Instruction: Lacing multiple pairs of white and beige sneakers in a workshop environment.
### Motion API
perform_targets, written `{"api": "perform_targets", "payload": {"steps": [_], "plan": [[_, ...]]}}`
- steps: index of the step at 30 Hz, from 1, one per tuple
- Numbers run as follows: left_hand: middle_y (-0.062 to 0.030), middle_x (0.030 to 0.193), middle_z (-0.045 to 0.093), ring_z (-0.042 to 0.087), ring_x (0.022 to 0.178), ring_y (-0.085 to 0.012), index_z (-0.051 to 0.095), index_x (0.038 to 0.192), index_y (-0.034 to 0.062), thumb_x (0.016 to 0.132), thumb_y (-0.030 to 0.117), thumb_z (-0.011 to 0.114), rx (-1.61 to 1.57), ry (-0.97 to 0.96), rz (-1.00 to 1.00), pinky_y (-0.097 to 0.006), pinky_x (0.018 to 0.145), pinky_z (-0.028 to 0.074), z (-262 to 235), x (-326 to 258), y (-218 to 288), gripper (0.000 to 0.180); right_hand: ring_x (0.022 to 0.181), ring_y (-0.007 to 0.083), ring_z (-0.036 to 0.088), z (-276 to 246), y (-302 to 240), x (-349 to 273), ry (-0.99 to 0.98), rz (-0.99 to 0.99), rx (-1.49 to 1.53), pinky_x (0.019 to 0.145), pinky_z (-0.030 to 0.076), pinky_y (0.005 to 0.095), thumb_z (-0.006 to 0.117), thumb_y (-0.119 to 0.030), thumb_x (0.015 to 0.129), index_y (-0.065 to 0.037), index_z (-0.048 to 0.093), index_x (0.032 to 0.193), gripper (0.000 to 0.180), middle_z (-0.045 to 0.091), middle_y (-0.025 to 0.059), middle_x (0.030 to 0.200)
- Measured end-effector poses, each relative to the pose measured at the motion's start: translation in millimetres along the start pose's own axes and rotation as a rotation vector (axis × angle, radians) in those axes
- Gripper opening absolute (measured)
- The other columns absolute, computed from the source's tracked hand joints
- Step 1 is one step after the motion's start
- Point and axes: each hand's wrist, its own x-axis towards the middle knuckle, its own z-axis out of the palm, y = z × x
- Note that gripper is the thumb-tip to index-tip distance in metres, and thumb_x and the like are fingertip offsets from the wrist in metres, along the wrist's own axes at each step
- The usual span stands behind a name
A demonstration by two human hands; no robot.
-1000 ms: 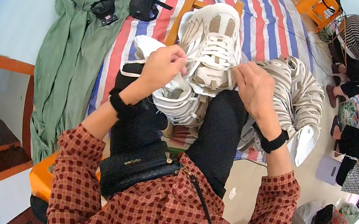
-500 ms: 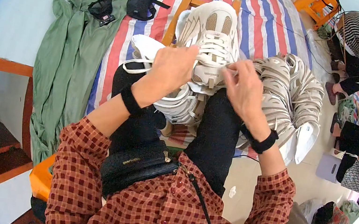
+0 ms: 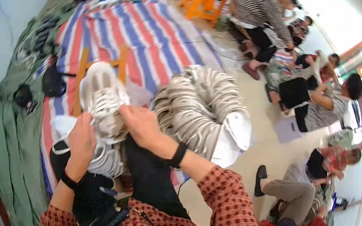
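Note:
A white and beige sneaker [image 3: 100,81] rests toe-away on an orange wooden frame [image 3: 79,91] in front of my knees. White shoelaces [image 3: 107,101] criss-cross its front. My left hand [image 3: 83,138] is closed in a pinch at the shoe's near left side, and my right hand [image 3: 144,128] pinches at the right edge of the lacing. Both seem to grip shoelace, though blur and the fingers hide the ends. A white loop [image 3: 58,145] hangs left of my left hand. More white shoe parts [image 3: 106,162] lie below the sneaker, between my legs.
To the right a curved row of nested beige-and-white shoe uppers [image 3: 200,114] sits on the floor. Striped sheeting [image 3: 150,36] and green cloth [image 3: 17,148] spread ahead and left. An orange stool [image 3: 204,2] stands far off. Several people sit along the right, one in a striped top [image 3: 261,6].
My view has swung to the right, so the sneaker and hands appear farther left and more of the seated people shows. Both hands stay at the sneaker's lacing.

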Motion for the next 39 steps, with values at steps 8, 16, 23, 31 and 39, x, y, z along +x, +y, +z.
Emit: {"api": "perform_targets", "payload": {"steps": [8,16,23,31,39], "plan": [[-0.0137,0.088,0.050,0.059,0.082,-0.0341,0.050,0.096,0.0061,0.073,-0.003,0.057,0.305,-0.234,0.134,-0.042,0.061,0.049,-15,15,21,0.025,0.067,0.0258,0.061,-10,-13,13,-0.209,-0.221,-0.288,0.052,0.046,0.0362,0.061,-0.009,0.067,0.000,0.054,0.092,0.027,0.058,0.0114,0.077],[-0.0061,0.080,0.052,0.056,0.080,-0.0223,0.056,0.079,0.0102,0.073,0.012,0.055,0.526,-0.064,0.375,-0.035,0.071,0.044,-7,20,26,0.006,0.064,0.0227,0.065,0,-37,17,-0.444,-0.214,-0.619,0.040,0.047,0.0391,0.060,-0.015,0.073,-0.012,0.066,0.068,0.009,0.064,0.0053,0.069],[-0.0085,0.080,0.050,0.054,0.077,-0.0240,0.053,0.078,0.0037,0.074,0.009,0.059,-0.146,-0.207,0.216,-0.036,0.072,0.042,-41,-52,51,0.009,0.089,0.0268,0.054,-13,-1,19,-0.246,-0.255,-0.308,0.067,0.048,0.0363,0.056,-0.009,0.072,-0.005,0.059,0.083,0.012,0.051,0.0125,0.097],[-0.0092,0.076,0.062,0.064,0.065,-0.0155,0.057,0.084,-0.0015,0.082,0.007,0.058,-0.947,-0.904,-0.268,-0.029,0.060,0.050,-87,-98,57,0.008,0.081,0.0245,0.050,-37,-53,-48,-0.565,-0.597,0.195,0.063,0.043,0.0336,0.058,-0.012,0.068,-0.006,0.050,0.076,0.013,0.044,0.0085,0.083],[-0.0109,0.083,0.057,0.059,0.074,-0.0304,0.060,0.091,0.0082,0.079,0.006,0.056,-0.370,0.037,-0.131,-0.038,0.061,0.046,-40,-7,37,0.013,0.059,0.0108,0.055,-8,-51,-34,-0.386,0.494,0.920,0.054,0.046,0.0258,0.054,-0.008,0.088,-0.001,0.048,0.124,0.037,0.061,0.0078,0.079]]}}
